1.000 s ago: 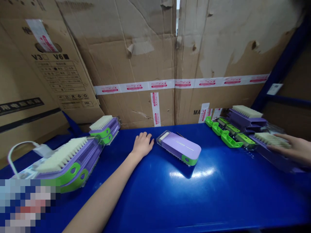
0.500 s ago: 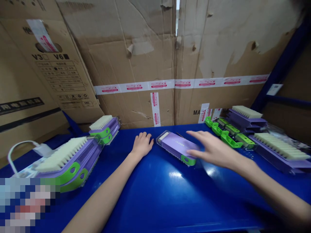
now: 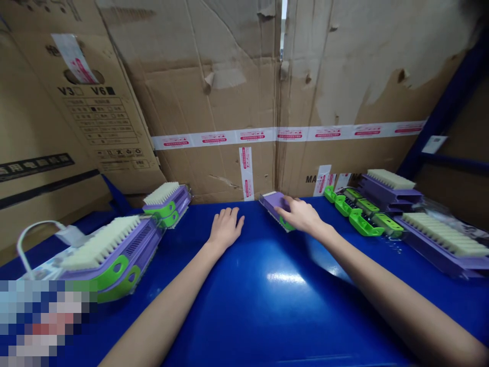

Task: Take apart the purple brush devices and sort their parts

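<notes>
Handling is under way: held in the right-hand grip (image 3: 303, 215), the purple unit (image 3: 274, 202) has been shifted toward one o'clock; the left hand (image 3: 226, 227) is spread, unfilled.

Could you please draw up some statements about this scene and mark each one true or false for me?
1. The right grip is touching a purple-and-green unit. True.
2. The left grip is holding a screwdriver. False: it rests on the blue table, holding nothing.
3. Bright green pieces lie to the right of the right grip. True.
4. The white cable is at the right end of the table. False: it is at the left.
5. White tape with red print crosses the cardboard behind the table. True.
</notes>
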`<control>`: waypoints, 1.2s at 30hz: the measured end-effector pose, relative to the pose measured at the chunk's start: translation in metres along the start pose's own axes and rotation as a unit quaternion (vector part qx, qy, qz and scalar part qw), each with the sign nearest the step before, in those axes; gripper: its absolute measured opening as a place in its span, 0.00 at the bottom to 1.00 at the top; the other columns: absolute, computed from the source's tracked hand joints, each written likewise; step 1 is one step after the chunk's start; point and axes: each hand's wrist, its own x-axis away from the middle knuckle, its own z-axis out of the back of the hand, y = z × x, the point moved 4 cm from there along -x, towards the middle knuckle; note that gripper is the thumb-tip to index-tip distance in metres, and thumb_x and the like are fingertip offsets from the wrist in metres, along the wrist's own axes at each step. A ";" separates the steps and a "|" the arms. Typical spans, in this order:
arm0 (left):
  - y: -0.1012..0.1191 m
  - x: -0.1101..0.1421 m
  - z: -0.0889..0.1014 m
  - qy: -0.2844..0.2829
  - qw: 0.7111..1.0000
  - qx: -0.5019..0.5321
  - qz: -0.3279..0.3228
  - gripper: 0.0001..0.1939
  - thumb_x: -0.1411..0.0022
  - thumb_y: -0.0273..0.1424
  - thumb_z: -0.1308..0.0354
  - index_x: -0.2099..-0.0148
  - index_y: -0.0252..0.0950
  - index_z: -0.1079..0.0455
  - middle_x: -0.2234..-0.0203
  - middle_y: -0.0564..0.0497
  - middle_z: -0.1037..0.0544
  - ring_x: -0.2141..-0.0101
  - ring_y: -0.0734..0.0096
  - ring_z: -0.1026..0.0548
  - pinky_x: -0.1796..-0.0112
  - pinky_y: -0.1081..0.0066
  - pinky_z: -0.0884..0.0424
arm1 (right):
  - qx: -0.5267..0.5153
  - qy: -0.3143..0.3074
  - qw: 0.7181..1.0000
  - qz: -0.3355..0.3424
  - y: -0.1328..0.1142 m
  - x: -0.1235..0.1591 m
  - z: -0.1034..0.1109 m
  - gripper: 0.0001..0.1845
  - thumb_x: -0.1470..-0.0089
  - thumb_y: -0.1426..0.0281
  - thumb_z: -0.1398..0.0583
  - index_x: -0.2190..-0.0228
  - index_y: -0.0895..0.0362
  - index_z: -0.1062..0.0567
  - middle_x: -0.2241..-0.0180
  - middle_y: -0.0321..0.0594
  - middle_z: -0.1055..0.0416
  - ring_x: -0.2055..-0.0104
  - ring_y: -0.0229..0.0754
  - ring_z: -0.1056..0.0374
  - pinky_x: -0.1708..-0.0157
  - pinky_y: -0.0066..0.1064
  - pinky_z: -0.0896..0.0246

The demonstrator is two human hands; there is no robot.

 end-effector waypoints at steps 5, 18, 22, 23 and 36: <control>0.008 0.004 0.026 0.155 0.985 0.068 -0.034 0.24 0.32 0.41 0.60 0.46 0.30 0.35 0.58 0.39 0.25 0.58 0.55 0.29 0.59 0.60 0.35 | 0.015 0.068 0.997 -0.042 -0.012 0.018 0.011 0.31 0.39 0.51 0.58 0.46 0.55 0.34 0.59 0.52 0.25 0.57 0.54 0.28 0.60 0.40 0.38; 0.040 0.009 0.015 0.043 0.981 0.032 -0.187 0.24 0.35 0.38 0.51 0.40 0.35 0.39 0.42 0.37 0.37 0.41 0.51 0.40 0.46 0.53 0.42 | 0.070 -0.006 0.998 -0.004 0.054 -0.003 -0.019 0.23 0.45 0.69 0.49 0.48 0.56 0.31 0.54 0.52 0.29 0.54 0.53 0.31 0.60 0.39 0.36; 0.039 0.008 0.018 0.054 0.984 0.017 -0.170 0.26 0.36 0.37 0.51 0.39 0.31 0.41 0.48 0.36 0.32 0.48 0.51 0.35 0.49 0.55 0.40 | 0.085 -0.001 0.996 -0.020 0.061 -0.004 -0.021 0.25 0.46 0.72 0.50 0.46 0.56 0.33 0.54 0.53 0.29 0.55 0.52 0.30 0.61 0.40 0.36; 0.039 0.008 0.019 0.059 0.984 0.012 -0.166 0.26 0.36 0.37 0.52 0.38 0.30 0.42 0.49 0.36 0.32 0.49 0.51 0.35 0.49 0.55 0.40 | 0.088 0.002 0.996 -0.030 0.063 -0.004 -0.020 0.25 0.46 0.73 0.50 0.46 0.56 0.33 0.54 0.54 0.29 0.56 0.53 0.29 0.61 0.41 0.36; 0.029 0.005 0.014 0.074 0.988 0.029 -0.132 0.21 0.35 0.33 0.50 0.42 0.34 0.36 0.53 0.38 0.32 0.54 0.53 0.35 0.55 0.56 0.35 | -0.041 0.131 0.970 0.200 0.033 0.001 -0.018 0.35 0.47 0.66 0.48 0.39 0.62 0.46 0.42 0.55 0.41 0.41 0.54 0.45 0.46 0.47 0.45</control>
